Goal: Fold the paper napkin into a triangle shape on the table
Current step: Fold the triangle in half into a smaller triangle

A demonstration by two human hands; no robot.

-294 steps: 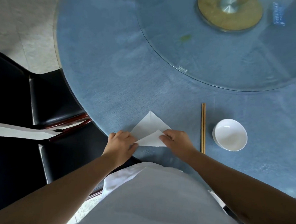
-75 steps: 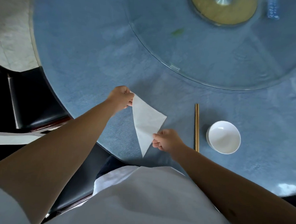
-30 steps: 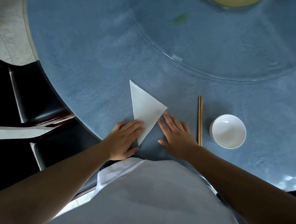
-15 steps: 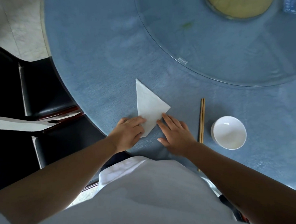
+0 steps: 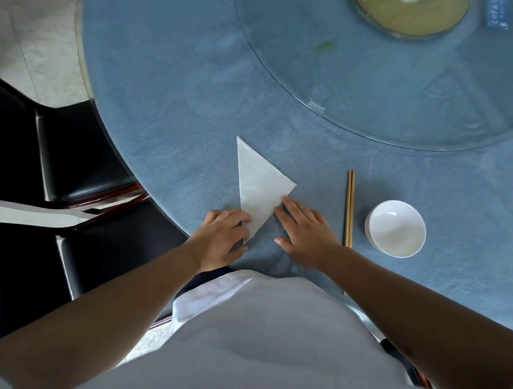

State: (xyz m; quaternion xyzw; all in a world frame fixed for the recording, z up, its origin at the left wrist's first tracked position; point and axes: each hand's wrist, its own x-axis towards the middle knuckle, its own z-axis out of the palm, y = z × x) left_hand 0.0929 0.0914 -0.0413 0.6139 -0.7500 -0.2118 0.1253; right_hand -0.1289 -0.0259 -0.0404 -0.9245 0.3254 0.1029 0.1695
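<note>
Blue cloth covers the round table. Near its 6 o'clock edge lies the napkin, a flat triangle. Left hand presses its near tip, fingers loosely curled; right hand lies flat-fingered at its 4 o'clock edge.

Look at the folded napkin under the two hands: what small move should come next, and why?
Probably lift both hands away. The napkin already lies flat as a triangle on the blue table. The left hand rests on its near tip, and the right hand lies flat with fingertips at its right edge, so pressing looks done.
</note>
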